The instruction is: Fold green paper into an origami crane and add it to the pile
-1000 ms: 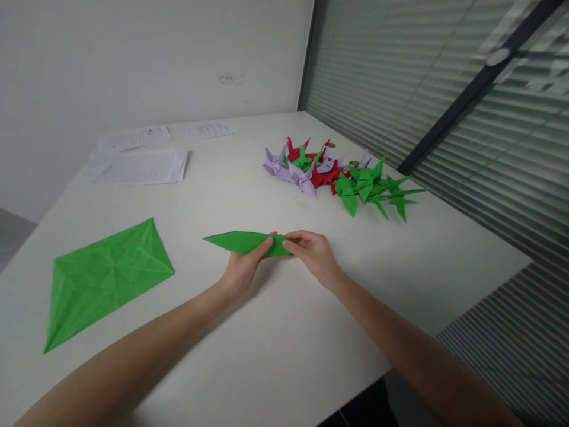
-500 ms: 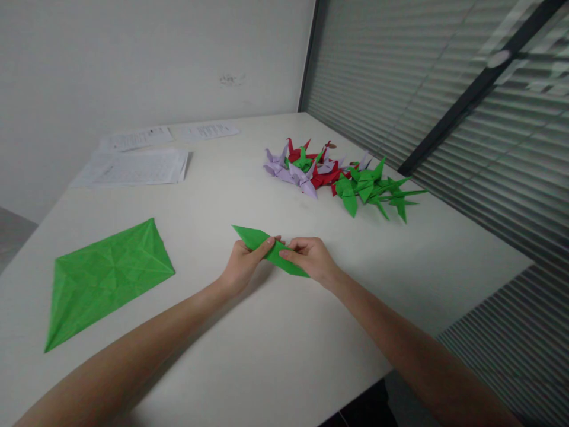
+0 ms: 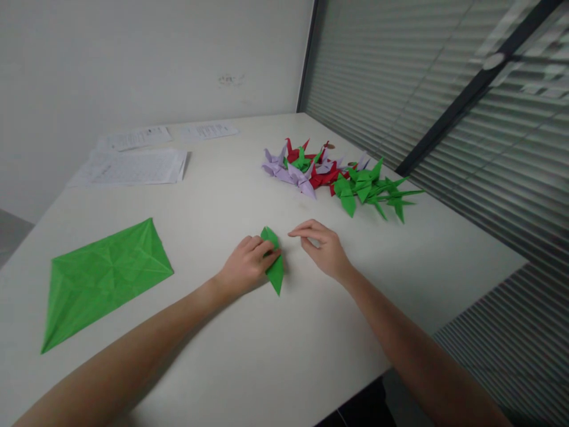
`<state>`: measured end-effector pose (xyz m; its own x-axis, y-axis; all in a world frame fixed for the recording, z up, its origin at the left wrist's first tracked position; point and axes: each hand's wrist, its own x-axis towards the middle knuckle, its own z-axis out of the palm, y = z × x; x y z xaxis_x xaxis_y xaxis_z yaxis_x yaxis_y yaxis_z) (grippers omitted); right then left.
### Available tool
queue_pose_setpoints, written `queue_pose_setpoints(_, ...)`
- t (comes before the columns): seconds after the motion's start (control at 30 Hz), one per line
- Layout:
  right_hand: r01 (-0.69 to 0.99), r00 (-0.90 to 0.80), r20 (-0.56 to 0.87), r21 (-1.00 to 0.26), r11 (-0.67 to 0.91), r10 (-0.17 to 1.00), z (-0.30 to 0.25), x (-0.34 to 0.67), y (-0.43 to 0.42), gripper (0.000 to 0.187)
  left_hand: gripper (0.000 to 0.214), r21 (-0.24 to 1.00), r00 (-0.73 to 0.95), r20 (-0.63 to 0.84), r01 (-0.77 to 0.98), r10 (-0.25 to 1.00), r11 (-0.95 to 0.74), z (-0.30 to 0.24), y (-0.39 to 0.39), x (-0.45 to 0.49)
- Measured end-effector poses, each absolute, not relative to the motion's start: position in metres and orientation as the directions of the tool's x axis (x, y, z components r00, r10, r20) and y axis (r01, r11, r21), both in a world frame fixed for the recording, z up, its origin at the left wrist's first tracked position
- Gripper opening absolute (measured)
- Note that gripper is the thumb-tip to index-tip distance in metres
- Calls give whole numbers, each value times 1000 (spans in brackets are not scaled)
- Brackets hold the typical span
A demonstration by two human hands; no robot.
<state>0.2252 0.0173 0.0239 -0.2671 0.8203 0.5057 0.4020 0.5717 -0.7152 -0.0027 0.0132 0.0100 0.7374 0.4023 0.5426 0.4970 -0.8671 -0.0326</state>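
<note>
My left hand (image 3: 249,261) grips a folded piece of green origami paper (image 3: 275,280) between thumb and fingers. The paper is a narrow diamond, one point toward the far side of the table and the other toward me; its middle is partly hidden by my fingers. Just to the right, apart from the paper, my right hand (image 3: 323,246) holds nothing, its fingers stretched out to the left and the thumb a little below them. A creased green sheet (image 3: 109,276) lies flat on the table to the left of my left hand.
Folded paper cranes in purple (image 3: 302,178), red (image 3: 326,176) and green (image 3: 364,185) are heaped at the back right of the white table (image 3: 222,367). Printed papers (image 3: 142,166) lie at the back left. A window with blinds (image 3: 427,77) borders the right side.
The folded green paper has turned from lying slantwise to pointing toward me. My right hand has let go of it and moved a little to the right; my left hand still grips it.
</note>
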Motion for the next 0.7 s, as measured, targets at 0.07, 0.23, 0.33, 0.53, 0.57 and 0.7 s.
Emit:
queue_pose_setpoints(0.07, 403, -379, 455, -703, 586, 806, 22, 230, 19, 37, 24, -63, 824, 409, 454, 392, -889, 9, 14, 0)
queue_pose_setpoints(0.23, 449, -617, 261, -657, 605, 742, 14, 240, 24, 42, 74, 163, 874, 308, 341, 376, -926, 11, 12, 1)
queue_pose_setpoints(0.33, 473, -680, 205, -611, 635, 704, 12, 245, 26, 41, 63, 226, 865, 323, 324, 384, -919, 10, 12, -2)
queue_pose_setpoints(0.53, 460, -731, 128, -633, 623, 670, 13, 253, 27, 29, 41, 216, 847, 337, 356, 412, -909, 6, 19, -5)
queue_pose_setpoints(0.57, 456, -733, 125, -639, 619, 669, 13, 254, 27, 27, 39, 212, 846, 343, 355, 409, -911, 5, 19, -5)
queue_pose_setpoints(0.7, 448, -739, 123, -644, 620, 663, 10, 254, 28, 27, 34, 186, 854, 363, 326, 373, -927, 1, 22, -8)
